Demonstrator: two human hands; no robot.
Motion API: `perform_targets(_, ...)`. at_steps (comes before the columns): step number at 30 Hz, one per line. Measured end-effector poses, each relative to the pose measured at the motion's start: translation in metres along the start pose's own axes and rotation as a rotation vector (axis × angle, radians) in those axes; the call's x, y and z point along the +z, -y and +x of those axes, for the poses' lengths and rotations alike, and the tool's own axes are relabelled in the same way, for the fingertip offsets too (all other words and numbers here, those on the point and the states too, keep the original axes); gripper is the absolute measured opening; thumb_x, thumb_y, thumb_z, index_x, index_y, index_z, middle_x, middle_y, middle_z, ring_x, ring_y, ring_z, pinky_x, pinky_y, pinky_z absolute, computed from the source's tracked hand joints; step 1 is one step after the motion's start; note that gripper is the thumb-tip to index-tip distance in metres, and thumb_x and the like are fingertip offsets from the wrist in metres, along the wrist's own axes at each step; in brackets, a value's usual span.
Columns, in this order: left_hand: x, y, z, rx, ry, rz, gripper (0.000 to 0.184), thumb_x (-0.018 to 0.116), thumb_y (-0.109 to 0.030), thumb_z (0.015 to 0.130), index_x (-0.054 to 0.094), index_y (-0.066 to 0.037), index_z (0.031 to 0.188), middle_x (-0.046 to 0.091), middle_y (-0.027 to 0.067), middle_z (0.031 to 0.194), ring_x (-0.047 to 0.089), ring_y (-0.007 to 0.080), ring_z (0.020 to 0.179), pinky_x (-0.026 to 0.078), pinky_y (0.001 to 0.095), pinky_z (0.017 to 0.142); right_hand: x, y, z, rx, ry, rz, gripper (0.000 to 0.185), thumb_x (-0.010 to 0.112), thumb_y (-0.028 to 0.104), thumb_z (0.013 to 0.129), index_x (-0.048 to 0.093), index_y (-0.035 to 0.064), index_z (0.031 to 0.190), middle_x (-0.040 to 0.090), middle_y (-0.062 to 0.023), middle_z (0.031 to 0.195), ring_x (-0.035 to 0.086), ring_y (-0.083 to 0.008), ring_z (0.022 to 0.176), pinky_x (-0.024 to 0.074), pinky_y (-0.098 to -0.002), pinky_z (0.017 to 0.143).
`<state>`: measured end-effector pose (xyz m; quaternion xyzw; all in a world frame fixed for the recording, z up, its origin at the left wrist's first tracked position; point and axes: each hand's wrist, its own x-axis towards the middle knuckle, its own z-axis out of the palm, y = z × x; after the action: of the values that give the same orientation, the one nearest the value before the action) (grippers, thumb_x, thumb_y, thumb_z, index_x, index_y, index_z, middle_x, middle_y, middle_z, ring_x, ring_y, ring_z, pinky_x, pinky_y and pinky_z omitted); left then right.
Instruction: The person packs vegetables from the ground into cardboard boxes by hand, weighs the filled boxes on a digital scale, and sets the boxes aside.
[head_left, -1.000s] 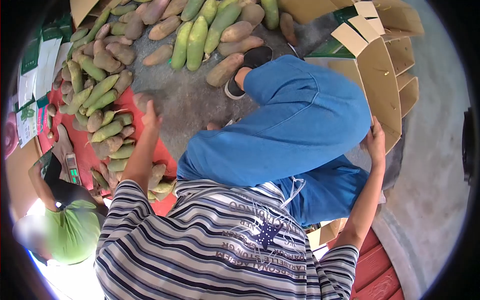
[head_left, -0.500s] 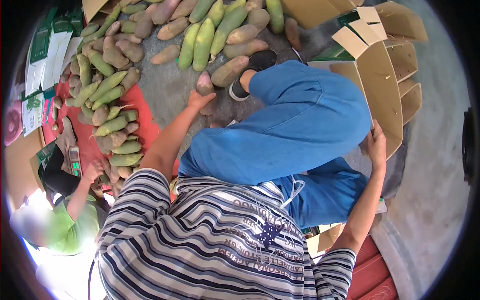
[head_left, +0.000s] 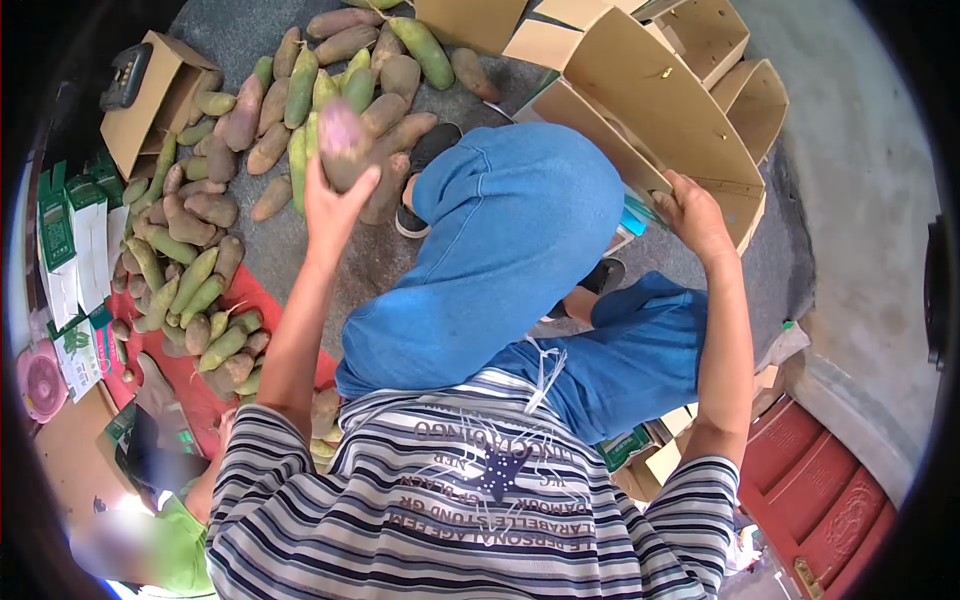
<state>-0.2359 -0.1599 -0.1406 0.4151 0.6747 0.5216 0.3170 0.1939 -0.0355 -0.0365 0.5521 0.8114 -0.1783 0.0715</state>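
Observation:
My left hand (head_left: 335, 205) is wrapped round a large pinkish-purple and brown radish (head_left: 345, 140), held above the floor and slightly blurred. Behind it lie several long green radishes (head_left: 300, 90) and brown-skinned radishes (head_left: 400, 78). On the right, my right hand (head_left: 700, 220) grips the near edge of an open cardboard box (head_left: 635, 85), thumb and fingers closed on the board. The box stands tilted beside my bent knee, and part of its inside is hidden from me.
A long pile of radishes (head_left: 190, 270) runs down the left, partly over a red mat (head_left: 265, 300). Another person in a green top (head_left: 180, 545) is at lower left. A small carton (head_left: 150, 115) with a black device stands at upper left. A red door (head_left: 820, 490) is at lower right.
My left hand has lifted the radish from near the floor and moved it away from my body. My right hand has come from beside my knee onto the box edge. The view has shifted.

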Motion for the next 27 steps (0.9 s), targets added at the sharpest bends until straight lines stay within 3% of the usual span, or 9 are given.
perform_targets(4, 0.055, -0.116, 0.044, 0.334, 0.027, -0.208, 0.085, 0.083, -0.020, 0.065, 0.033, 0.000, 0.131, 0.051, 0.0128, 0.119, 0.052, 0.0230, 0.110, 0.043, 0.0374, 0.095, 0.008, -0.008, 0.003, -0.051, -0.052, -0.013, 0.030, 0.058, 0.019, 0.086, 0.056, 0.0060, 0.113, 0.061, -0.0162, 0.105, 0.058, -0.0346, 0.098, 0.0464, -0.0426, 0.083)
perform_targets(8, 0.125, -0.192, 0.058, 0.618, 0.298, -0.278, 0.071, 0.079, -0.014, 0.068, 0.040, -0.002, 0.127, 0.052, 0.0129, 0.118, 0.053, 0.0224, 0.110, 0.043, 0.0341, 0.096, 0.010, -0.004, 0.001, -0.059, -0.056, 0.007, 0.029, 0.058, 0.019, 0.086, 0.057, 0.0084, 0.113, 0.062, -0.0160, 0.103, 0.059, -0.0339, 0.097, 0.0469, -0.0426, 0.082)
perform_targets(10, 0.156, -0.213, 0.062, 0.818, 0.280, -0.071, 0.058, 0.069, -0.018, 0.077, 0.043, 0.003, 0.125, 0.049, 0.0224, 0.124, 0.050, 0.0322, 0.115, 0.042, 0.0393, 0.094, 0.011, 0.000, 0.003, -0.065, -0.069, 0.016, 0.028, 0.057, 0.019, 0.086, 0.057, 0.0096, 0.112, 0.062, -0.0159, 0.103, 0.059, -0.0340, 0.096, 0.0472, -0.0426, 0.081)
perform_targets(12, 0.208, -0.174, 0.091, 0.945, 0.455, 0.017, 0.077, 0.079, -0.025, 0.062, 0.044, -0.002, 0.126, 0.054, 0.0190, 0.116, 0.056, 0.0318, 0.105, 0.045, 0.0386, 0.092, 0.011, 0.005, 0.002, -0.050, -0.061, 0.022, 0.027, 0.057, 0.018, 0.086, 0.057, 0.0105, 0.112, 0.062, -0.0158, 0.103, 0.060, -0.0343, 0.095, 0.0476, -0.0427, 0.080)
perform_targets(18, 0.240, -0.147, 0.084, 0.772, 0.707, 0.337, 0.073, 0.072, -0.027, 0.067, 0.044, -0.003, 0.129, 0.053, 0.0204, 0.120, 0.052, 0.0334, 0.110, 0.043, 0.0393, 0.094, 0.014, 0.005, 0.000, -0.072, -0.041, 0.005, 0.026, 0.058, 0.019, 0.085, 0.057, 0.0094, 0.110, 0.061, -0.0152, 0.103, 0.060, -0.0341, 0.094, 0.0482, -0.0432, 0.078)
perform_targets(20, 0.221, -0.143, 0.096, 0.850, 0.507, 0.112, 0.060, 0.070, -0.024, 0.076, 0.046, -0.004, 0.127, 0.054, 0.0177, 0.119, 0.054, 0.0286, 0.110, 0.043, 0.0372, 0.093, 0.016, 0.004, -0.001, -0.109, -0.066, 0.050, 0.025, 0.058, 0.020, 0.085, 0.057, 0.0090, 0.107, 0.062, -0.0151, 0.100, 0.060, -0.0342, 0.092, 0.0481, -0.0435, 0.077)
perform_targets(22, 0.171, -0.140, 0.099, 0.654, 0.320, 0.190, 0.053, 0.068, -0.030, 0.076, 0.052, -0.002, 0.118, 0.060, 0.0202, 0.107, 0.059, 0.0324, 0.100, 0.047, 0.0391, 0.086, 0.017, 0.003, -0.002, -0.112, -0.065, 0.050, 0.024, 0.058, 0.021, 0.085, 0.057, 0.0090, 0.106, 0.062, -0.0150, 0.098, 0.060, -0.0344, 0.091, 0.0479, -0.0439, 0.077)
perform_targets(24, 0.126, -0.103, 0.106, 0.533, 0.161, 0.242, 0.041, 0.065, -0.021, 0.084, 0.053, -0.003, 0.119, 0.062, 0.0120, 0.109, 0.061, 0.0194, 0.096, 0.049, 0.0301, 0.082, 0.016, 0.004, 0.000, -0.092, -0.035, 0.014, 0.023, 0.058, 0.021, 0.085, 0.057, 0.0094, 0.105, 0.062, -0.0150, 0.097, 0.060, -0.0346, 0.091, 0.0477, -0.0443, 0.077)
perform_targets(27, 0.059, -0.005, 0.103, 0.410, 0.162, 0.628, 0.038, 0.065, -0.026, 0.083, 0.056, 0.001, 0.108, 0.062, 0.0198, 0.101, 0.062, 0.0291, 0.090, 0.048, 0.0372, 0.079, 0.013, 0.005, 0.000, -0.078, -0.022, 0.018, 0.025, 0.058, 0.022, 0.085, 0.058, 0.0104, 0.107, 0.063, -0.0150, 0.095, 0.060, -0.0349, 0.091, 0.0473, -0.0446, 0.077)
